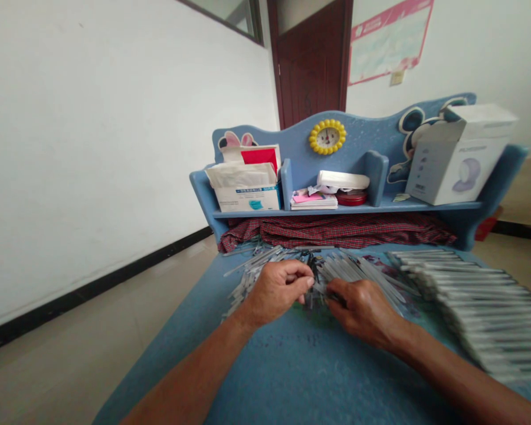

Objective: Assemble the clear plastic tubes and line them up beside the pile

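Observation:
My left hand (278,290) and my right hand (361,305) meet near the middle of a blue desk (292,378). Both have their fingers curled in a pinch on small dark parts at the near edge of a loose heap of thin grey strips (336,268). What exactly sits between the fingertips is too small to name. An orderly row of the same grey strips (478,301) lies to the right of my right hand.
A blue shelf (349,208) at the desk's back carries a paper box (246,190), small books (314,200), a red tin, a yellow clock (327,137) and a white carton (458,154). Red checked cloth (336,230) lies beneath it. A white wall is left, a brown door behind.

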